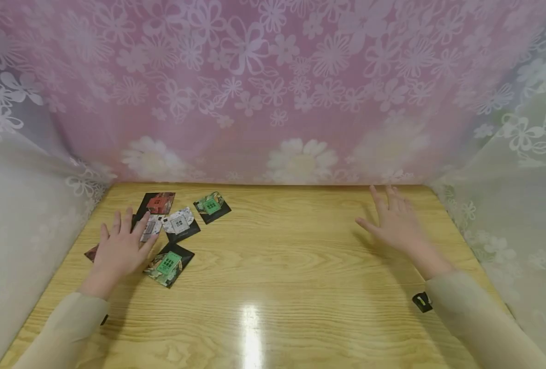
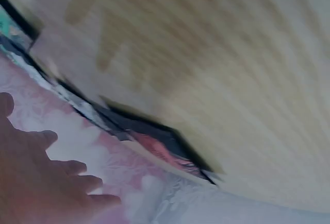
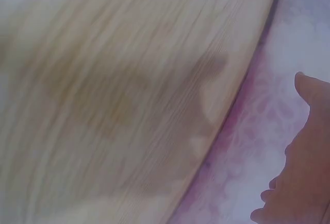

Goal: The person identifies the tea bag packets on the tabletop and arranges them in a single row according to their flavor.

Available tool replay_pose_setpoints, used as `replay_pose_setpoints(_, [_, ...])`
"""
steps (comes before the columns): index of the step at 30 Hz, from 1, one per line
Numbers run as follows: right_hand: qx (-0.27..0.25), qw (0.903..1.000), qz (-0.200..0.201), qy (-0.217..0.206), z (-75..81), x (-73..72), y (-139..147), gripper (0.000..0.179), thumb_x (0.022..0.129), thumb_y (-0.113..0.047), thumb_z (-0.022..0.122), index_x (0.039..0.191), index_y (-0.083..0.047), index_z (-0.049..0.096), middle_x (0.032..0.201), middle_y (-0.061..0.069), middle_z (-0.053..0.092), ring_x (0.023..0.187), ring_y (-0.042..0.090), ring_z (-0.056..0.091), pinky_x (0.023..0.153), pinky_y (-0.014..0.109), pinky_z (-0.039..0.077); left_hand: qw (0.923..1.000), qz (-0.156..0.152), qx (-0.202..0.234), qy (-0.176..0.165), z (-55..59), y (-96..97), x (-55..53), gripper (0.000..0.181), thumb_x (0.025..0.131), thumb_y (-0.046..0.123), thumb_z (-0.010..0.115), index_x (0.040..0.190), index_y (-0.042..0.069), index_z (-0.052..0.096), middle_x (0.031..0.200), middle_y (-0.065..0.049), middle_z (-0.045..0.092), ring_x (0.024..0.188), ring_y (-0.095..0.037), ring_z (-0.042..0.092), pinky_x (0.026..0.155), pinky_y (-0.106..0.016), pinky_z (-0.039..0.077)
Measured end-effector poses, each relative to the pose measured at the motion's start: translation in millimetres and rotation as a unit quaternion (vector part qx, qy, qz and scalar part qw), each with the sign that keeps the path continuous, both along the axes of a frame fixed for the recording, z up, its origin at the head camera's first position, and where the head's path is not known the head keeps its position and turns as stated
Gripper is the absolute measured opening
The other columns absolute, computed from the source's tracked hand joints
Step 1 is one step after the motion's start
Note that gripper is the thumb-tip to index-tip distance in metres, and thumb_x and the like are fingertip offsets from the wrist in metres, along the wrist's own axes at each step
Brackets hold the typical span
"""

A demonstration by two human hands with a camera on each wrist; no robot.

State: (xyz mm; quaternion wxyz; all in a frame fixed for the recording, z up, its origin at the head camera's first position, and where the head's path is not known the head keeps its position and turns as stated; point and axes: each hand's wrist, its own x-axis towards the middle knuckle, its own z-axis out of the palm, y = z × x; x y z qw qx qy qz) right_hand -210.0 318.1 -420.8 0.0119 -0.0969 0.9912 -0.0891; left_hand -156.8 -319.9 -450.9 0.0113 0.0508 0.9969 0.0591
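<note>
My left hand [image 1: 120, 251], fingers spread, hovers over a group of small square packets at the left of the table; the left wrist view shows it above them. A red-and-black packet [image 1: 161, 203] lies at the back. A grey-and-white packet [image 1: 151, 225] sits partly behind the fingers, overlapping the red one. Beside it is another grey-and-white packet [image 1: 180, 223]. One green packet [image 1: 211, 206] lies farther right, a second green packet [image 1: 169, 264] nearer me. A dark red packet [image 1: 90, 253] is mostly hidden by the hand. My right hand [image 1: 397, 225] hangs above the table's right side, fingers extended, holding nothing.
The wooden table [image 1: 282, 277] ends at a pink flowered curtain [image 1: 296, 92] behind. Pale flowered cloth [image 1: 522, 220] hangs at both sides. A small black object [image 1: 422, 302] shows beside the right sleeve.
</note>
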Motion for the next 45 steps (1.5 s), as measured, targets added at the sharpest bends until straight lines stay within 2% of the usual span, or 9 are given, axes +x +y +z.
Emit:
replay_pose_setpoints(9, [-0.01, 0.9989, 0.046, 0.001, 0.6, -12.1, -58.0, 0.097, 0.105, -0.062, 0.055, 0.173, -0.013, 0.006, 0.174, 0.034, 0.007, 0.162, 0.054, 0.007, 0.132, 0.071, 0.007, 0.9988, -0.037, -0.017, -0.028, -14.0, -13.4, -2.5, 0.064, 0.116, 0.038, 0.038, 0.168, 0.003, 0.026, 0.17, -0.04, 0.014, 0.156, -0.063, 0.014, 0.123, -0.082, 0.016])
replay_pose_setpoints(15, [-0.035, 0.9961, 0.081, 0.0, -5.8, -18.0, -97.8, 0.095, 0.105, -0.056, 0.059, 0.173, -0.016, 0.006, 0.175, 0.032, 0.007, 0.164, 0.051, 0.007, 0.135, 0.066, 0.007, 0.9973, -0.05, -0.026, -0.047, -19.0, -15.8, -3.2, 0.063, 0.116, 0.036, 0.039, 0.167, 0.001, 0.027, 0.171, -0.037, 0.016, 0.157, -0.059, 0.016, 0.125, -0.08, 0.018])
replay_pose_setpoints(21, [-0.027, 0.9915, 0.127, 0.006, -5.5, -20.0, -135.5, 0.095, 0.106, -0.056, 0.058, 0.173, -0.017, 0.004, 0.177, 0.027, 0.005, 0.165, 0.047, 0.008, 0.136, 0.062, 0.008, 0.996, -0.06, -0.004, -0.067, -22.7, -18.6, -4.4, 0.066, 0.117, 0.037, 0.034, 0.169, 0.0, 0.017, 0.174, -0.033, 0.009, 0.16, -0.056, 0.012, 0.128, -0.077, 0.013])
replay_pose_setpoints(27, [-0.027, 0.9784, 0.204, 0.024, -5.5, -19.0, -173.3, 0.091, 0.107, -0.053, 0.057, 0.173, -0.015, 0.006, 0.179, 0.023, 0.004, 0.167, 0.04, 0.006, 0.137, 0.059, 0.011, 0.9953, -0.077, 0.006, -0.058, -24.7, -22.9, -5.1, 0.066, 0.117, 0.035, 0.035, 0.169, -0.002, 0.016, 0.172, -0.037, 0.011, 0.158, -0.058, 0.016, 0.128, -0.073, 0.02])
replay_pose_setpoints(32, [-0.017, 0.9683, 0.246, 0.037, -10.3, -18.7, -202.3, 0.089, 0.108, -0.052, 0.058, 0.173, -0.013, 0.012, 0.18, 0.019, 0.0, 0.168, 0.037, 0.006, 0.138, 0.054, 0.01, 0.9951, -0.088, 0.002, -0.046, -26.6, -25.6, -8.8, 0.063, 0.118, 0.031, 0.035, 0.168, -0.004, 0.02, 0.169, -0.041, 0.015, 0.155, -0.06, 0.022, 0.127, -0.072, 0.024])
replay_pose_setpoints(37, [-0.003, 0.964, 0.265, 0.024, -15.1, -22.0, -228.9, 0.089, 0.108, -0.053, 0.055, 0.173, -0.016, 0.007, 0.18, 0.017, -0.001, 0.168, 0.035, 0.005, 0.139, 0.051, 0.009, 0.9956, -0.082, 0.0, -0.045, -25.3, -25.5, -10.8, 0.06, 0.117, 0.029, 0.037, 0.167, -0.003, 0.024, 0.169, -0.039, 0.017, 0.155, -0.059, 0.024, 0.127, -0.07, 0.027])
replay_pose_setpoints(45, [0.009, 0.9602, 0.279, 0.009, -24.1, -34.2, -268.7, 0.088, 0.108, -0.058, 0.052, 0.173, -0.017, 0.009, 0.18, 0.016, 0.003, 0.168, 0.035, 0.008, 0.139, 0.048, 0.009, 0.9959, -0.078, -0.003, -0.046, -25.7, -25.5, -10.3, 0.06, 0.116, 0.025, 0.042, 0.167, -0.001, 0.026, 0.17, -0.037, 0.019, 0.156, -0.057, 0.026, 0.127, -0.068, 0.029])
